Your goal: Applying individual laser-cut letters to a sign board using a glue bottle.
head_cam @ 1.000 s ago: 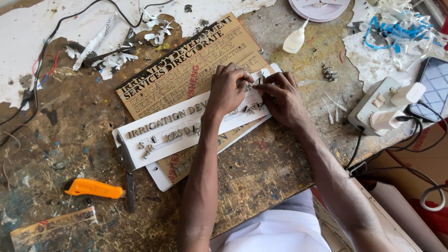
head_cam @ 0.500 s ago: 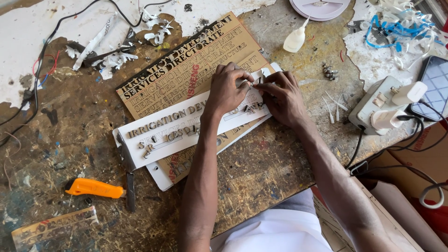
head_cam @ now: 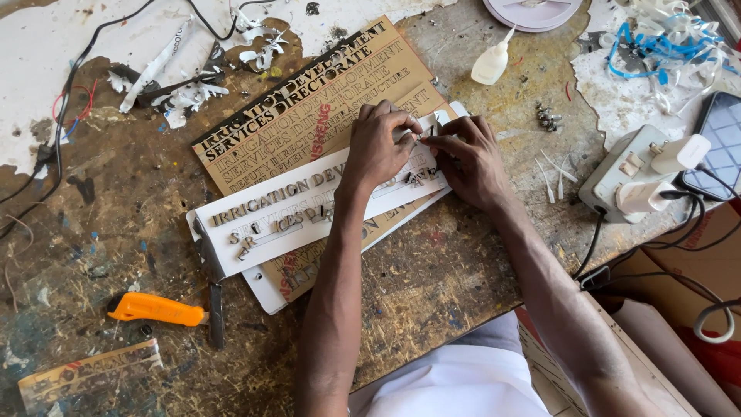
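I see the scarred desk (head_cam: 116, 232) carrying a white sign panel (head_cam: 309, 208) laid flat for lettering. At the panel's right end, left hand (head_cam: 378, 147) and right hand (head_cam: 471, 158) each grip, fingertips pinched, a small letter piece (head_cam: 423, 137).

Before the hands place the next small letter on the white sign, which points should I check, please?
1. Both hands at the sign: left hand and right hand meet over the right end of the white sign panel. Ok.
2. Piece in the fingertips: too small to tell which hand has it. Cannot tell.
3. Panel lies flat on the brown lettered board. Ok.
4. Loose letters lie on the panel's lower row. Ok.
5. Glue bottle lies on its side, away from the hands. Not ok.
6. Orange knife lies apart from both hands. Ok.
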